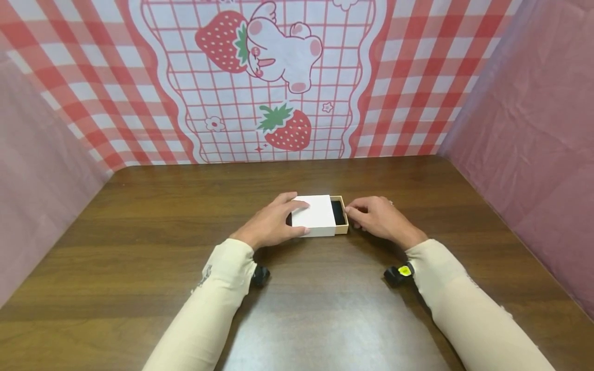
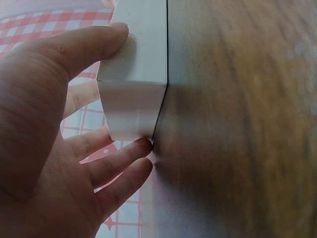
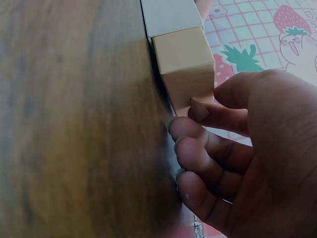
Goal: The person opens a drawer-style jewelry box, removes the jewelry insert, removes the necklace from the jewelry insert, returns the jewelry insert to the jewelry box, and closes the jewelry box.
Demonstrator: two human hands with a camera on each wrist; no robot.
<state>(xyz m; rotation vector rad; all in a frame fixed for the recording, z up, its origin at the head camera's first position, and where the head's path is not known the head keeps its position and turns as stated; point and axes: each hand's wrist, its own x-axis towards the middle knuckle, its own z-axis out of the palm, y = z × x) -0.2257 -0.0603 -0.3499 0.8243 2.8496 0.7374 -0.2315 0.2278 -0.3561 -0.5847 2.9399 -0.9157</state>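
A white box sleeve (image 1: 316, 214) lies on the table with a tan drawer (image 1: 342, 229) sticking partly out of its right end. The drawer's inside looks black in the head view. My left hand (image 1: 275, 219) holds the sleeve by its left part, thumb (image 2: 94, 47) on the near side and the index finger reaching over the top. At the drawer's outer end, my right hand (image 1: 378, 216) pinches the end wall between thumb and index finger. The other right fingers (image 3: 198, 153) curl loosely below, close to the table. What lies inside the drawer cannot be made out.
The brown wooden table (image 1: 139, 268) runs back to a red-and-white checked cloth (image 1: 408, 77) with strawberry pictures. Pink cloth walls (image 1: 533, 129) stand at both sides. Each wrist carries a black camera (image 1: 261, 276).
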